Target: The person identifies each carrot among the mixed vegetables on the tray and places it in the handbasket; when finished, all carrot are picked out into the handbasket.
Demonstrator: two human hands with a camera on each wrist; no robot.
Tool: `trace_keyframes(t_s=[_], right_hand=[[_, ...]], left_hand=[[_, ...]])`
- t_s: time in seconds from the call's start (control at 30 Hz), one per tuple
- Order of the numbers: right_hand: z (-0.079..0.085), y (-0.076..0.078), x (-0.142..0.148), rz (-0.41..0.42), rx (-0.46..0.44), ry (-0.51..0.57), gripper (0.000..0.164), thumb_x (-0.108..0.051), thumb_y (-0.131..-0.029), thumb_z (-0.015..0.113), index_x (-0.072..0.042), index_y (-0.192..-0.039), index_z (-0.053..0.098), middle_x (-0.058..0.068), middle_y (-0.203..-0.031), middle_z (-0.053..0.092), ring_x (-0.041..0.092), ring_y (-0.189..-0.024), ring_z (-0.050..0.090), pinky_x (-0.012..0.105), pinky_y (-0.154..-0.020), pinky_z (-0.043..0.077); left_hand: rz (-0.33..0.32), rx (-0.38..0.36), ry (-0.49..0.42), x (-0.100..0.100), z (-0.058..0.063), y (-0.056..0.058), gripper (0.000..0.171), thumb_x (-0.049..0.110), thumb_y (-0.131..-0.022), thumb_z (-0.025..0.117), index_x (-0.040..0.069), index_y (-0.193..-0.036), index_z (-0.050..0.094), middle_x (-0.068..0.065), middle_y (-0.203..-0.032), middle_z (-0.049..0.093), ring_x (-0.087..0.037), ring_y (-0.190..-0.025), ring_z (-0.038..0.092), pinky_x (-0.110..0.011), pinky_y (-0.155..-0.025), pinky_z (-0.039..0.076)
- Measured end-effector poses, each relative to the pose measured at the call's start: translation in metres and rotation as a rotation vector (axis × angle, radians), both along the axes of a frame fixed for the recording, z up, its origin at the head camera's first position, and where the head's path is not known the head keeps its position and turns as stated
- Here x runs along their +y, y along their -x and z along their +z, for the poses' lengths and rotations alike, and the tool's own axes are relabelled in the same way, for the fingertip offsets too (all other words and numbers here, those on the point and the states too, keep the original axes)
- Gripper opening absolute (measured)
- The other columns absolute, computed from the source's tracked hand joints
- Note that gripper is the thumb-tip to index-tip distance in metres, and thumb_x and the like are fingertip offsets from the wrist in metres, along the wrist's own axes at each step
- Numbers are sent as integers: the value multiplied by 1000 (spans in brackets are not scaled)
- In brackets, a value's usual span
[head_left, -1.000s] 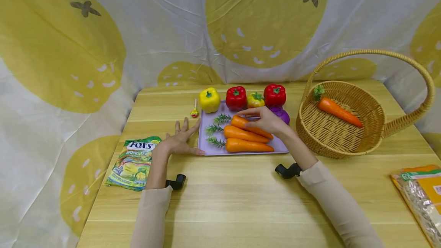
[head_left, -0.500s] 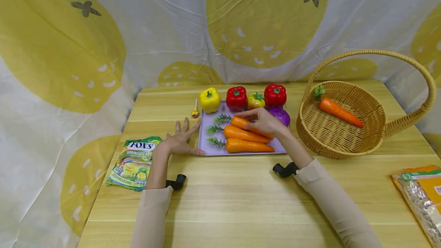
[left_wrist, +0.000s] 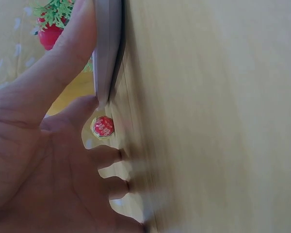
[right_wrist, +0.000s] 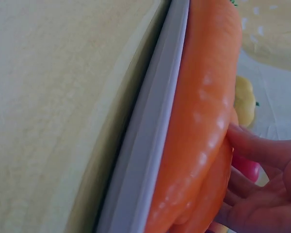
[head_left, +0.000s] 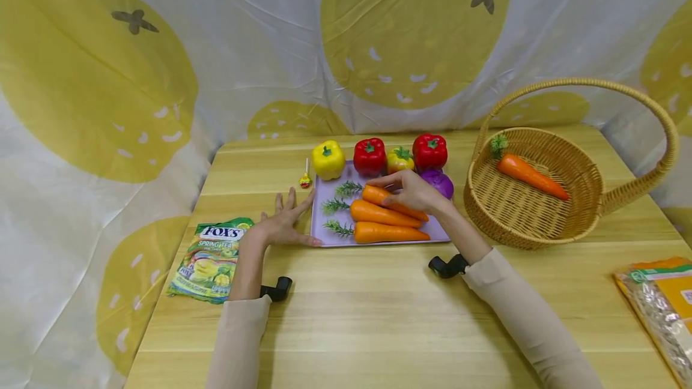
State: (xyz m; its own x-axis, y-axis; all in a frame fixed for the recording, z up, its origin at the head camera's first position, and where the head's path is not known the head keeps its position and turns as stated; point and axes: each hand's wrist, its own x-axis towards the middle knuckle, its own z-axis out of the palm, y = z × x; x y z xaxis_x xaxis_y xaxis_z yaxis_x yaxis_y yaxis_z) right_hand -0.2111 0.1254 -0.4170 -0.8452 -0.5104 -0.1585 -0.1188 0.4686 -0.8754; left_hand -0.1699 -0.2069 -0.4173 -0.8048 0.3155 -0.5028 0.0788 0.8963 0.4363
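A lilac tray holds three orange carrots with green tops. My right hand pinches the rear carrot from above, thumb on its near side and fingers behind it. The middle carrot and the front carrot lie beside it. In the right wrist view the thumb touches a carrot, while the other fingers are partly hidden behind. My left hand spreads its fingers at the tray's left side. Its thumb and index finger touch the tray edge, and the other fingertips rest on the table.
Yellow pepper, red peppers, yellow tomato-like piece and purple onion-like vegetable line the tray's back. A lollipop and candy bag lie left. Right are a wicker basket holding a carrot, and another packet.
The right hand and forearm have shifted very slightly left, with the fingers still at the rear carrot. The left hand keeps its place at the tray, and the head view has tilted a little.
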Motion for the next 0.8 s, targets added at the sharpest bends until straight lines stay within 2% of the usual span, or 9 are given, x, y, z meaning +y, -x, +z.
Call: trace_keyframes(t_s=[0.27,0.43,0.53,0.7,0.8], right_hand=[[17,-7,7,-9,30,6,47,-3,-93,74,-19,-138,69,9,-138,69,32,-131,62,42,-102,54],[34,-12,23,24,86,38,47,-4,-94,74,-16,-138,68,10,-140,68,29,-126,65,28,-92,56],[45,-15,37,36,80,64,48,-4,-94,74,-13,-140,66,13,-145,64,28,-122,65,19,-87,55],[65,-21,71,34,54,57,49,-7,-97,72,-12,-144,62,14,-147,62,19,-119,65,18,-88,56],[74,-26,91,22,59,28,48,-10,-98,72,-13,-145,62,14,-145,64,8,-117,66,18,-88,56]], left_hand=[[2,-3,-8,0,0,0,119,58,-84,79,33,-167,-2,-20,-170,-26,-50,-154,-28,-84,-114,-9],[-6,0,-9,0,-1,0,119,59,-84,79,32,-167,-2,-22,-170,-25,-51,-154,-28,-85,-113,-8],[-2,2,-5,-1,-2,-1,119,60,-84,79,33,-167,-2,-21,-170,-26,-50,-154,-28,-85,-114,-8],[2,8,-6,-2,-2,-1,120,61,-83,79,34,-167,-2,-20,-170,-26,-49,-154,-29,-84,-114,-9],[2,7,-7,-2,-2,-1,120,61,-83,79,34,-167,-2,-20,-170,-25,-50,-154,-28,-85,-113,-8]])
